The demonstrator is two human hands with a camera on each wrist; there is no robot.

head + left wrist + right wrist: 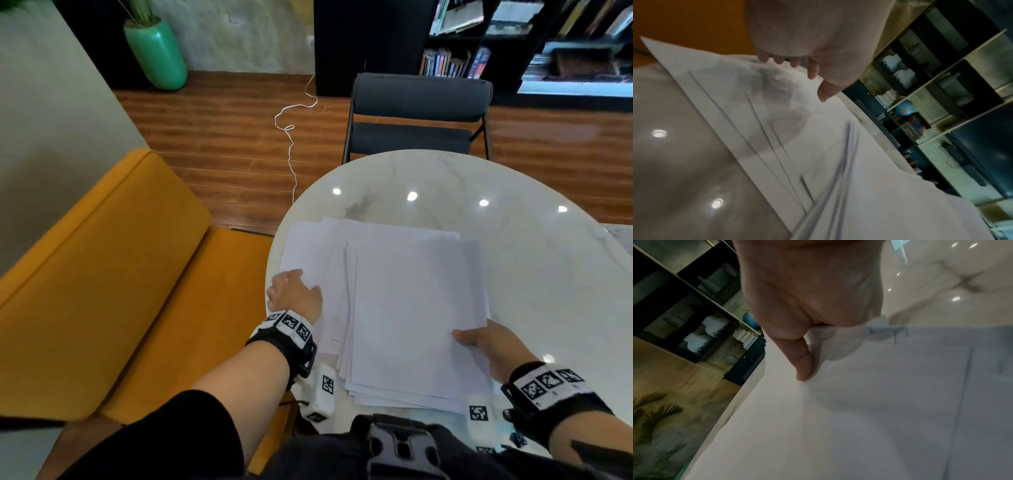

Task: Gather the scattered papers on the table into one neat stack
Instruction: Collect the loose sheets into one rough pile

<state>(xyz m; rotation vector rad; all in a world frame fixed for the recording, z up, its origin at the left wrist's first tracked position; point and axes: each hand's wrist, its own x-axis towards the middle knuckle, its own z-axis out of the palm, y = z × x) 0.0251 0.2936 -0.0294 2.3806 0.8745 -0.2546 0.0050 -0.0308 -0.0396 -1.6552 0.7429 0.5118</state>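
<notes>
A thick stack of white papers point(411, 308) lies on the round marble table point(479, 192), its edges fanned unevenly. My right hand point(486, 342) grips its near right corner. The thumb point(803, 369) presses on top and the fingers are hidden beneath the sheets. To the left, loose sheets point(315, 246) lie spread out, partly under the stack. My left hand point(294, 294) holds their left edge near the table rim. In the left wrist view the curled fingertips point(779, 60) meet the far edge of the loose sheets point(777, 129), and the thumb hovers over them.
A black chair point(418, 116) stands at the table's far side. An orange sofa point(120, 274) runs along the left, close to the table rim. A white cable point(291, 137) trails across the wooden floor. A green vase point(157, 54) and dark bookshelves point(513, 41) stand beyond.
</notes>
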